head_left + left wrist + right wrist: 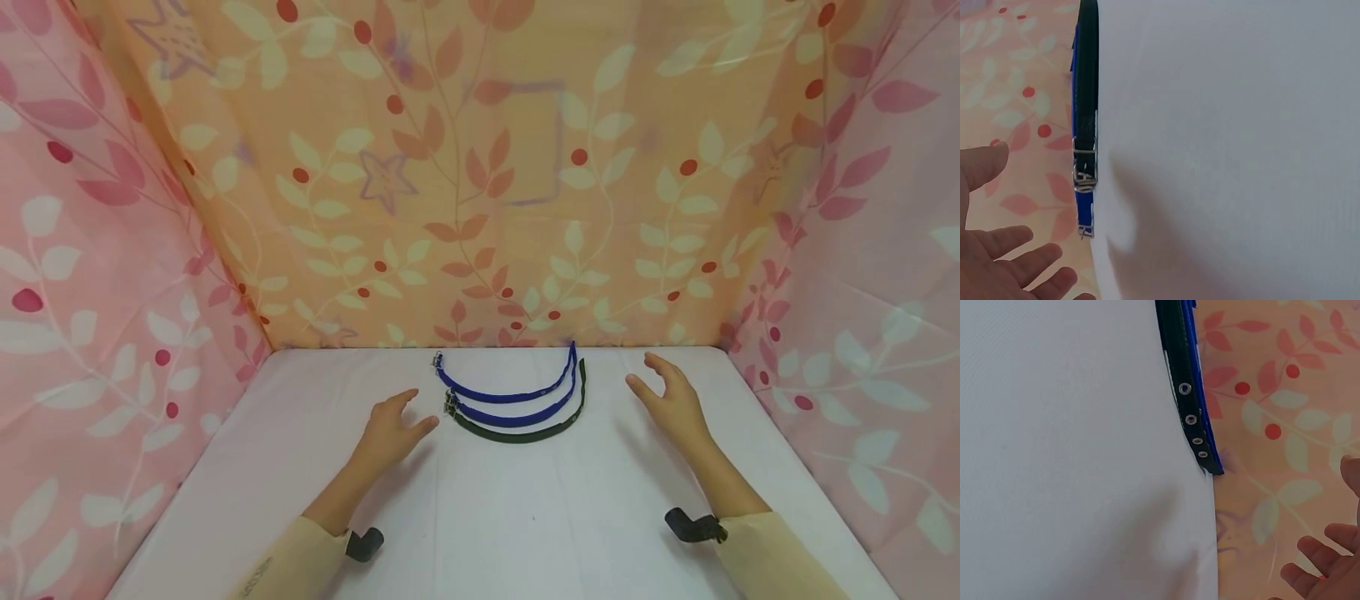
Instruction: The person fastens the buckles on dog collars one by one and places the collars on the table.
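Three buckled collars lie curved one in front of another on the white table: a blue collar at the back, a second blue collar in the middle and a dark green collar in front. Their metal buckles are at the left ends. Metal eyelets line the green collar's right end. My left hand hovers just left of the buckles, fingers apart, holding nothing. Off to the right of the strap ends, my right hand is spread above the table and touches nothing.
The white tabletop ends at a floral orange cloth behind. Pink floral cloths stand along both sides. A black curved piece sticks out from each sleeve cuff.
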`<state>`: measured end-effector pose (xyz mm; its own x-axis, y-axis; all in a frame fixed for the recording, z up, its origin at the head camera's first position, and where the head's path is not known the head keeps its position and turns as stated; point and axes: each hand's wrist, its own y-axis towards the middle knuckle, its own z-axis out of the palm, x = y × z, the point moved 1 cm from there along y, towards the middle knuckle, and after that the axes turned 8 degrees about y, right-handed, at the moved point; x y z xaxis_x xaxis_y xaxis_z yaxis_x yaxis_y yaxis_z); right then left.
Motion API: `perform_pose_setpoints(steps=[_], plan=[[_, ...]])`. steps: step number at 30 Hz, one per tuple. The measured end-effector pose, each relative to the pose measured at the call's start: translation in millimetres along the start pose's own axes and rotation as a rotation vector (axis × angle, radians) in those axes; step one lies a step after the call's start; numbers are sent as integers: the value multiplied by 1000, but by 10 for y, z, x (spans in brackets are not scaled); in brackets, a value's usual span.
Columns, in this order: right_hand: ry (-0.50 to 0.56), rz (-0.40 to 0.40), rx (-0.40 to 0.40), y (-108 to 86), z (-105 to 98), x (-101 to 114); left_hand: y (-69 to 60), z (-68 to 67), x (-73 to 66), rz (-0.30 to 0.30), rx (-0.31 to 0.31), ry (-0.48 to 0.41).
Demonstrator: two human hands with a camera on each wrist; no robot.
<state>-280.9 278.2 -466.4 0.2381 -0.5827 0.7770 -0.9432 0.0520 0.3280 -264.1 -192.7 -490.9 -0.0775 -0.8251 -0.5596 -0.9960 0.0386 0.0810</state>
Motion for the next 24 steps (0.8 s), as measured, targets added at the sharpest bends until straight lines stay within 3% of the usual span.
perform_pose_setpoints(steps=[12,24], plan=[[33,27,42,108,260,-74,72,308,-102,-19,5,-36],[47,72,83,227,538,-154,221,430,-223,-59,20,7]])
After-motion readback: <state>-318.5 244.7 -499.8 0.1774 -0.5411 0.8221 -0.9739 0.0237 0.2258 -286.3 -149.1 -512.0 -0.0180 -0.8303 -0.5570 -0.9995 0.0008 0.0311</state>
